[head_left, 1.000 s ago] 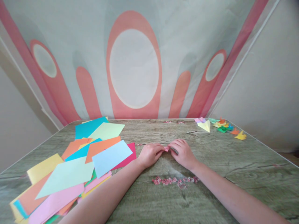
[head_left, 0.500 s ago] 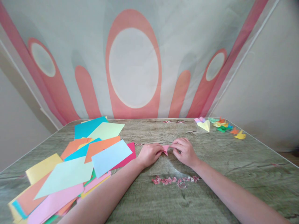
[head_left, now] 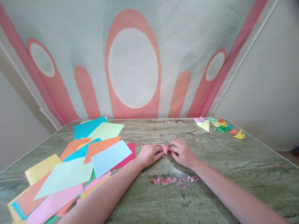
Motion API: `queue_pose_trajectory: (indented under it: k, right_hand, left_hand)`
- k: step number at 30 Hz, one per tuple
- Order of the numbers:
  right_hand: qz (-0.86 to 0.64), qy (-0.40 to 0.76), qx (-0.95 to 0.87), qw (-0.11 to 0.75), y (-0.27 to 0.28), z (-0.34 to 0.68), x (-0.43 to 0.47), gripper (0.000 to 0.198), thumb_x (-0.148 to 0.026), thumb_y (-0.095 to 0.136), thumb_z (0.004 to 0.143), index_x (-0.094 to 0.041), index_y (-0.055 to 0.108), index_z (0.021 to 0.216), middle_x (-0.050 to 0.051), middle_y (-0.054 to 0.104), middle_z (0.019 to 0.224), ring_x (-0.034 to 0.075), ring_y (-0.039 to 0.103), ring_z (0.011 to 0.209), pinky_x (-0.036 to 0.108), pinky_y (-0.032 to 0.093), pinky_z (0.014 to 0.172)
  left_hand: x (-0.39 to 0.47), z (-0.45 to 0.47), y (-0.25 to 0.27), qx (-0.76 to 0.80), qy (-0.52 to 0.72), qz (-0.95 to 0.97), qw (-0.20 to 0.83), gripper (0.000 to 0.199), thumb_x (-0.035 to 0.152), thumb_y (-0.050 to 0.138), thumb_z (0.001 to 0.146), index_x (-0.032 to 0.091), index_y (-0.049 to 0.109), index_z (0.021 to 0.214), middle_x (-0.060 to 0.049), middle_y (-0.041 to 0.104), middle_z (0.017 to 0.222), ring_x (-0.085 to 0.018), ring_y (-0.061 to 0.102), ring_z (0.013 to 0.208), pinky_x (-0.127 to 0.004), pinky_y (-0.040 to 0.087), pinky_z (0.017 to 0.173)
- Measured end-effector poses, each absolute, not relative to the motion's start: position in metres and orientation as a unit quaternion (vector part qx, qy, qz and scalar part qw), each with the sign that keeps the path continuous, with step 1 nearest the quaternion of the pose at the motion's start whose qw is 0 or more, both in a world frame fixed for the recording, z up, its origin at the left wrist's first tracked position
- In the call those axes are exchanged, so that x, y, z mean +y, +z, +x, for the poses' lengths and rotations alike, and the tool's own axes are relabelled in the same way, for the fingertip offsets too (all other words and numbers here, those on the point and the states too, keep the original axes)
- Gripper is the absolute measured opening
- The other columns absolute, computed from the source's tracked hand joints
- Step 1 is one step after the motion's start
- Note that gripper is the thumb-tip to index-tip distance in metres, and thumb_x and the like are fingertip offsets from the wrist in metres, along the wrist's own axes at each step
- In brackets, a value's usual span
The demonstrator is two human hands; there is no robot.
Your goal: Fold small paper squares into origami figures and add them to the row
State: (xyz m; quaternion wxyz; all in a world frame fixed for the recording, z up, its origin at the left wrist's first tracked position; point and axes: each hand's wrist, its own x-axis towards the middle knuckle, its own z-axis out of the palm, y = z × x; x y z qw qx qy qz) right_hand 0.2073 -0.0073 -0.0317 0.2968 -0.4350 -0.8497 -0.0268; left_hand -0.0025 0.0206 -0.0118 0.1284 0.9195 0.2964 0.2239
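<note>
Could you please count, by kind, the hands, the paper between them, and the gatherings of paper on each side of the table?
Left hand and right hand: 2
Pink folded paper: 1
Spread of flat sheets: 1 (too overlapped to count singly)
Group of small folded figures: 1 (too crowded to count singly)
Total: 5

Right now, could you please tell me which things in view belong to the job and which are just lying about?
In use:
- pink folded paper
- left hand, pinching it
- right hand, at its edge

Apparently lying about:
- loose coloured sheets, left
- folded figures, far right
</note>
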Motion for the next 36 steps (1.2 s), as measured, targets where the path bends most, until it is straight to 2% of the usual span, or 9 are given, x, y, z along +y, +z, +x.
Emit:
queue_pose_trajectory:
  k: [7, 11, 16, 19, 26, 32, 36]
  right_hand:
    - [-0.405, -0.014, -0.866, 0.293, -0.031, 0.205, -0.009, 0.028, -0.007, 0.051, 0.077, -0.025, 0.067, 0.093, 0.003, 0.064, 0.097, 0.018, 0.054, 0.091, 0.036, 0.041, 0.083]
    - [-0.400, -0.014, -0.867, 0.295, -0.031, 0.205, -0.009, 0.029, -0.009, 0.050, 0.079, -0.023, 0.065, 0.099, 0.004, 0.065, 0.096, 0.018, 0.055, 0.089, 0.036, 0.043, 0.081]
    - [-0.395, -0.021, -0.871, 0.290, -0.030, 0.204, -0.010, 0.032, -0.009, 0.050, 0.079, -0.024, 0.064, 0.104, 0.005, 0.064, 0.098, 0.018, 0.055, 0.091, 0.036, 0.044, 0.081]
    - [-0.393, -0.025, -0.878, 0.271, -0.029, 0.202, -0.011, 0.035, -0.009, 0.050, 0.079, -0.024, 0.061, 0.109, 0.005, 0.063, 0.102, 0.019, 0.053, 0.093, 0.037, 0.043, 0.082]
    - [-0.383, -0.029, -0.887, 0.257, -0.029, 0.200, -0.013, 0.037, -0.008, 0.049, 0.079, -0.024, 0.060, 0.111, 0.006, 0.061, 0.109, 0.020, 0.052, 0.098, 0.039, 0.043, 0.084]
    - [-0.399, -0.041, -0.886, 0.234, -0.035, 0.199, -0.012, 0.039, -0.008, 0.047, 0.082, -0.026, 0.058, 0.114, 0.008, 0.057, 0.114, 0.021, 0.050, 0.102, 0.040, 0.043, 0.085]
    - [-0.407, -0.055, -0.888, 0.208, -0.035, 0.194, -0.013, 0.035, -0.015, 0.046, 0.087, -0.028, 0.055, 0.118, 0.008, 0.055, 0.117, 0.022, 0.048, 0.105, 0.040, 0.042, 0.085]
  left_hand:
    - [0.022, -0.002, -0.011, 0.303, 0.237, 0.911, 0.149, 0.018, 0.033, 0.050, 0.085, 0.024, 0.064, 0.093, 0.000, 0.066, 0.097, -0.014, 0.060, 0.089, -0.022, 0.044, 0.080]
    - [0.023, -0.003, -0.013, 0.311, 0.253, 0.903, 0.155, 0.024, 0.039, 0.055, 0.082, 0.023, 0.062, 0.099, -0.001, 0.065, 0.097, -0.015, 0.059, 0.088, -0.022, 0.044, 0.079]
    - [0.022, -0.001, -0.014, 0.329, 0.260, 0.895, 0.154, 0.020, 0.034, 0.053, 0.084, 0.022, 0.062, 0.096, -0.001, 0.064, 0.087, -0.013, 0.058, 0.081, -0.022, 0.044, 0.074]
    - [0.021, 0.000, -0.014, 0.346, 0.257, 0.892, 0.139, 0.019, 0.031, 0.049, 0.085, 0.021, 0.063, 0.094, -0.002, 0.062, 0.088, -0.014, 0.057, 0.082, -0.022, 0.044, 0.074]
    - [0.022, 0.003, -0.016, 0.357, 0.242, 0.897, 0.101, 0.020, 0.025, 0.056, 0.077, 0.019, 0.063, 0.095, -0.005, 0.060, 0.097, -0.018, 0.054, 0.092, -0.028, 0.043, 0.083]
    - [0.024, 0.003, -0.016, 0.351, 0.204, 0.912, 0.050, 0.019, 0.024, 0.051, 0.083, 0.022, 0.065, 0.095, -0.004, 0.062, 0.095, -0.019, 0.054, 0.091, -0.030, 0.043, 0.082]
    - [0.024, 0.004, -0.013, 0.338, 0.160, 0.927, 0.001, 0.017, 0.020, 0.050, 0.084, 0.020, 0.064, 0.094, -0.006, 0.064, 0.090, -0.019, 0.056, 0.086, -0.030, 0.044, 0.078]
